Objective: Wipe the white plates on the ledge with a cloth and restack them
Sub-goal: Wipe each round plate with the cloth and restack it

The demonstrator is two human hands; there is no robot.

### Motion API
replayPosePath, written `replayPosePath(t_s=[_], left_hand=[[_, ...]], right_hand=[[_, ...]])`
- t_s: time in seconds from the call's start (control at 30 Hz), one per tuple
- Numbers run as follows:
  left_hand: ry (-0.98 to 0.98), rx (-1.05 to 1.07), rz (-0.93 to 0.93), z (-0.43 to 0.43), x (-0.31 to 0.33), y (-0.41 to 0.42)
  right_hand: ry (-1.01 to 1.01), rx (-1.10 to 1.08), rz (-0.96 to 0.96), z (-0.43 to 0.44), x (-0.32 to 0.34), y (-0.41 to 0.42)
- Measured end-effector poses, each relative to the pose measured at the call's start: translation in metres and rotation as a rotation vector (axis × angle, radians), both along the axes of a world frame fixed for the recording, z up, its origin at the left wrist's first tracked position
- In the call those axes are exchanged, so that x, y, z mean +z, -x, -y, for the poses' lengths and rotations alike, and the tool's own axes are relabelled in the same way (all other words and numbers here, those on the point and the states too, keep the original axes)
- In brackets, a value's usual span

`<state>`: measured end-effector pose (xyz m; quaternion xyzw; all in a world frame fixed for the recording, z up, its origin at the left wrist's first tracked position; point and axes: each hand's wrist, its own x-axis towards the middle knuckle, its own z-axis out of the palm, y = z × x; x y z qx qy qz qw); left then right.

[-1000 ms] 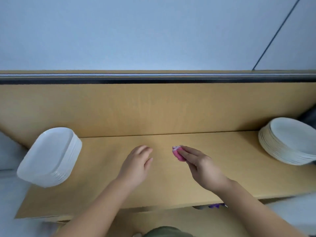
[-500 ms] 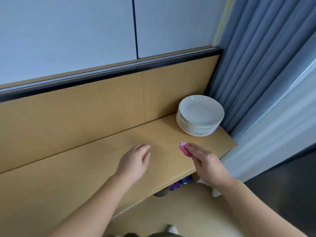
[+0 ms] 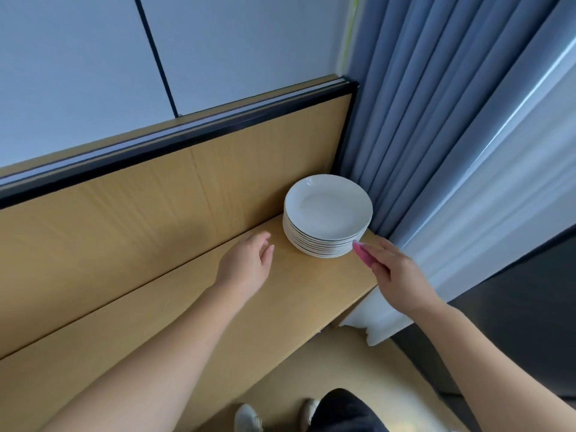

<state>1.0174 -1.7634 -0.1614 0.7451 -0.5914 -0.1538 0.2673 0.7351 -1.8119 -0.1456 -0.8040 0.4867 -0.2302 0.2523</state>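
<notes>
Fingers of the right hand pinch one small pink cloth, its tip just beside the single stack of white plates, roughly ten high. The left hand hovers with its fingers relaxed and slightly apart, holding nothing, over the wooden ledge. The stack sits at the ledge's end, next to the blue-grey curtains.

R hand pinches pink cloth by plate stack on ledge; L hand relaxed nearby.

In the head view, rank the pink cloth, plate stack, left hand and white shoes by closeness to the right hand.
1. pink cloth, pinched in the right hand.
2. plate stack, just beyond its fingertips.
3. left hand, leftward over the ledge.
4. white shoes, on the floor below.
</notes>
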Motion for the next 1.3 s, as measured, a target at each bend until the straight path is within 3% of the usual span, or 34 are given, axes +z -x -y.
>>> replayPosePath(t_s=[0.4,0.67,1.3], left_hand=[[-0.175,0.178,0.048,0.106,-0.013,0.034],[-0.233,0.261,-0.023,0.130,-0.027,0.048],[-0.161,0.402,-0.253,0.130,-0.007,0.059]], right_hand=[[-0.108,-0.034,0.027,0.117,-0.019,0.017],[-0.389,-0.032,0.012,0.151,-0.023,0.006],[-0.370,0.033,0.215,0.152,-0.018,0.014]])
